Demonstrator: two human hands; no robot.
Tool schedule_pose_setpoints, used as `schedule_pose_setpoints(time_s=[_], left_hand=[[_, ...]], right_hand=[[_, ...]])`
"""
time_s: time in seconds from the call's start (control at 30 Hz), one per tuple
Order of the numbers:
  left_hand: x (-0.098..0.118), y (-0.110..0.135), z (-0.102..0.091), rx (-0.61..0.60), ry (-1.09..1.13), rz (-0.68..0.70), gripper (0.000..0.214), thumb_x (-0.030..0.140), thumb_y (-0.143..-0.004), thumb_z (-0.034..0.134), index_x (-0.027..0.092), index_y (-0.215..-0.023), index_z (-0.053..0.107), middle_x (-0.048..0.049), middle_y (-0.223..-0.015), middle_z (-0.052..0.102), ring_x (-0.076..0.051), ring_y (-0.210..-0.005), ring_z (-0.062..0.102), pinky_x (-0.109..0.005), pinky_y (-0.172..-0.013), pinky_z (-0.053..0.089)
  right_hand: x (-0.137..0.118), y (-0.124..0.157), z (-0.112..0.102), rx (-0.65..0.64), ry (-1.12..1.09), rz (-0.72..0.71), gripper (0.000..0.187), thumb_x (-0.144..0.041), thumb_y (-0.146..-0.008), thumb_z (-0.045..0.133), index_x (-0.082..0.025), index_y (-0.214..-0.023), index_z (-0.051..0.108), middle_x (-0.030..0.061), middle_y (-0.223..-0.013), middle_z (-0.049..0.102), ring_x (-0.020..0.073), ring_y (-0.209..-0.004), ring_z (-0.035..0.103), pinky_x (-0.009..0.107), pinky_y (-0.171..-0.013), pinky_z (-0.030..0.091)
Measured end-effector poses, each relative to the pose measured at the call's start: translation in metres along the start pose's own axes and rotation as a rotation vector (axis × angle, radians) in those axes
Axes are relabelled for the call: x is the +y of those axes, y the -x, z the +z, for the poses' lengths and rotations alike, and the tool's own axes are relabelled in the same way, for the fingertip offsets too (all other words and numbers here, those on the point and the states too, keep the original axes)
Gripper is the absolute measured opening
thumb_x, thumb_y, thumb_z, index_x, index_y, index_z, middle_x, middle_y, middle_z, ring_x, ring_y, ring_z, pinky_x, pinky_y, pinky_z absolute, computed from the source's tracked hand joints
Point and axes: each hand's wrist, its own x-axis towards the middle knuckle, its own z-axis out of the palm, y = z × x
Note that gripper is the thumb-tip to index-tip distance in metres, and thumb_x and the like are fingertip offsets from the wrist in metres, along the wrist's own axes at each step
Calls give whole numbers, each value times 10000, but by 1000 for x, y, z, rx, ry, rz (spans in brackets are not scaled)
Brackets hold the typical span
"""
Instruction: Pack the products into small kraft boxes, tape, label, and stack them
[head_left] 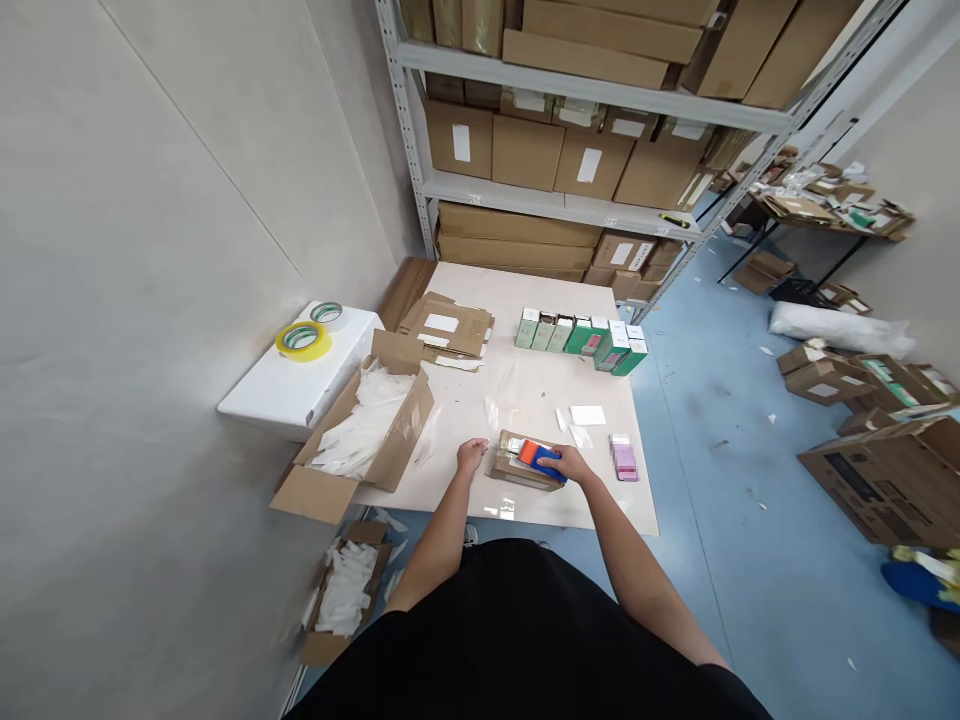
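A small taped cardboard box (517, 470) lies near the front edge of the table. My right hand (568, 463) is wrapped round a blue handheld tool with an orange end (541, 458), held over the top of that box. The tool's exact kind is unclear. Just left of the box, my left hand (472, 456) has its fingertips pinched together; what is between them is too small to make out. Clear plastic scraps (492, 412) and a white card (587, 415) lie behind the box.
An open carton of white paper strips (405, 440) stands on the left. Tape rolls (302, 341) rest on a white surface. Flattened cardboard (457, 325) and a row of green-white boxes (577, 337) line the back. Pink packets (624, 458) sit at right. Shelving (562, 205) rises behind.
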Motion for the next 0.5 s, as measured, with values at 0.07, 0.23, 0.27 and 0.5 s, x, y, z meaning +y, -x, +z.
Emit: schedule_pose_setpoints(time_s=[0.07,0.23,0.27,0.5], left_hand=[[-6,-6,4,-13,2,-25,223,337,-819,652,179,-907,782,-55,-814,771,-175,-762,701,-268,-713,546],[-16,-11,21,-50,-14,-62,205,339,-811,671,179,-888,773,-68,-865,784,-203,-825,724,-288,-758,553],[-17,-10,26,-58,-17,-63,202,338,-815,671,179,-890,772,-72,-894,789,-212,-856,729,-291,-774,555],[-21,-5,29,-106,-109,-21,416,379,-864,680,137,-1202,712,-136,-1139,770,-296,-1104,707,-335,-918,543]], right_hand=[[-3,0,0,-1,16,14,531,-722,-722,717,-197,-777,662,-12,-716,652,163,-701,584,234,-594,373],[-6,2,5,37,33,38,542,-732,-711,730,-198,-776,667,-7,-719,647,167,-703,581,236,-592,371],[-6,3,6,41,34,40,541,-732,-709,732,-199,-776,670,-4,-727,652,171,-709,587,237,-596,377],[-6,5,9,68,37,38,507,-705,-712,745,-207,-786,691,24,-821,695,195,-767,624,248,-631,412]])
